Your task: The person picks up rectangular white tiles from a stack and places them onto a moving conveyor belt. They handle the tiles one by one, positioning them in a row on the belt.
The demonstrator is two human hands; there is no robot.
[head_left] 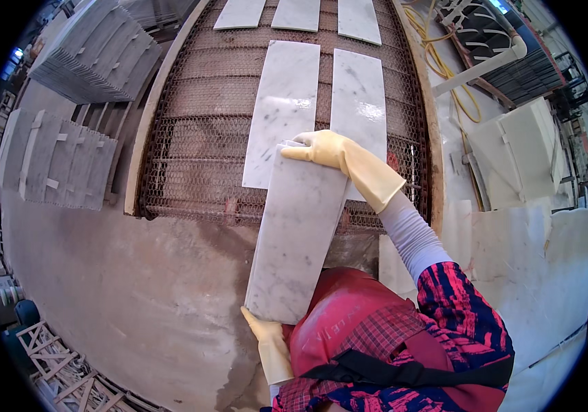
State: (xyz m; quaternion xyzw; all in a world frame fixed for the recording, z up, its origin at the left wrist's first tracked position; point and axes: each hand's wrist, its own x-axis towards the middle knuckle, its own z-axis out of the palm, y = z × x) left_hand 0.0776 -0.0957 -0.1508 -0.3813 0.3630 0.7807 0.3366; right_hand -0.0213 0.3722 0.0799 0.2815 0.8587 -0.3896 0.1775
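I hold long white-grey marble tiles (301,233) in front of my red apron (349,309). A doubled edge along their left side shows more than one, stacked flat together. My right hand (325,151), in a cream rubber glove, grips the far end with its fingers closed over the edge. At the near left corner my left hand (268,340), gloved alike, is closed on the stack; part of it is hidden under the tiles. Just beyond, a glossy marble tile (282,103) and a second tile (358,103) lie on the wire-mesh conveyor belt (194,151), partly covered by the held stack and my right arm.
Three more tiles, including one marble tile (358,19), lie farther up the belt. A wooden rail (153,130) borders it. Tile stacks (67,161) stand on the left, with wooden crates (67,364) lower down. On the right are a yellow hose (438,62) and white slabs (524,151).
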